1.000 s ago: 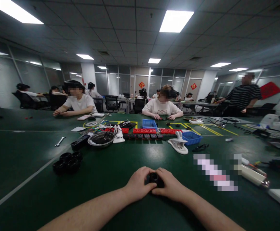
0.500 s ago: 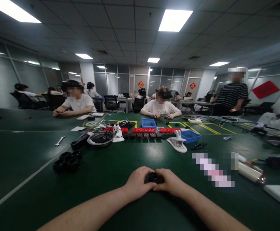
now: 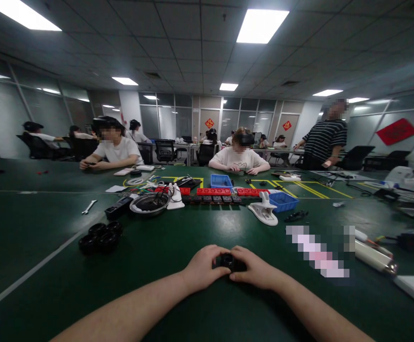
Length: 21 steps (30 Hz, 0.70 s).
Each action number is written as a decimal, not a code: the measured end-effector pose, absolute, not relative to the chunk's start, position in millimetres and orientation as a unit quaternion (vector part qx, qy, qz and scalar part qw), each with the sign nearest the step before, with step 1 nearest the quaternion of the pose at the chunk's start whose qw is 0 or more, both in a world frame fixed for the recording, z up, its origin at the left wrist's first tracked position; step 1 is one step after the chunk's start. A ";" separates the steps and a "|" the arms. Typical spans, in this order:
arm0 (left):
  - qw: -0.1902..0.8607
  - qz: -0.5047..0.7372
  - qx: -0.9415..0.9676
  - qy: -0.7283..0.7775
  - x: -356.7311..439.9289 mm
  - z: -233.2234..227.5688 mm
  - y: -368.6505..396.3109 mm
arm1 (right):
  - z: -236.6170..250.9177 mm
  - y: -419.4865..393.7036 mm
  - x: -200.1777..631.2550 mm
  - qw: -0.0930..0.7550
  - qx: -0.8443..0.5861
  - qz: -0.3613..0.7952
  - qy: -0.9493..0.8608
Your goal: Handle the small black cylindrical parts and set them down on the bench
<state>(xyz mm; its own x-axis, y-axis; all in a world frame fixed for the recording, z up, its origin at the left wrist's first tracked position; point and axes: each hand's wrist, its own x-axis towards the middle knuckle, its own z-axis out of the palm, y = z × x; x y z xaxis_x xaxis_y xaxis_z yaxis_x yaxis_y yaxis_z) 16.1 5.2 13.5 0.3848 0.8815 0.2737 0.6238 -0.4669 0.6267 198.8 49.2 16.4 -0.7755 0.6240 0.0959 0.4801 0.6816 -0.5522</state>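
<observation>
At the near middle of the green table (image 3: 178,313), my left hand (image 3: 204,267) and my right hand (image 3: 256,269) face each other around a small black part with a round opening (image 3: 227,261). Fingers and thumbs of both hands are closed on its two sides. Much of the part is covered by the fingers, so its exact kind does not show. A clump of black ring-shaped parts (image 3: 100,237) lies to the left, apart from my hands.
Beyond my hands are a metal bowl (image 3: 150,212), red power strips (image 3: 214,192), a white clip base (image 3: 264,211) and blue bins (image 3: 283,202). A wrench (image 3: 89,207) lies left, a white cylinder (image 3: 372,255) right. Co-workers sit across the table; a person in stripes (image 3: 324,142) stands behind.
My right thumb has shifted slightly away from the left thumb, and the black part shows a little more. The standing person in stripes has moved left.
</observation>
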 end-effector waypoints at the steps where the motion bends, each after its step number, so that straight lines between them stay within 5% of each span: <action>1: 0.220 0.296 0.806 0.463 15.5 13.7 5.5 | 17.7 51.4 201.1 0.135 -0.289 0.285 -0.904; 11: 0.225 0.298 0.783 0.498 19.4 12.4 4.9 | 12.0 51.3 199.1 0.125 -0.359 0.273 -0.884; 21: 0.210 0.307 0.759 0.534 22.1 8.2 5.0 | 10.9 38.3 185.4 0.108 -0.426 0.057 -0.897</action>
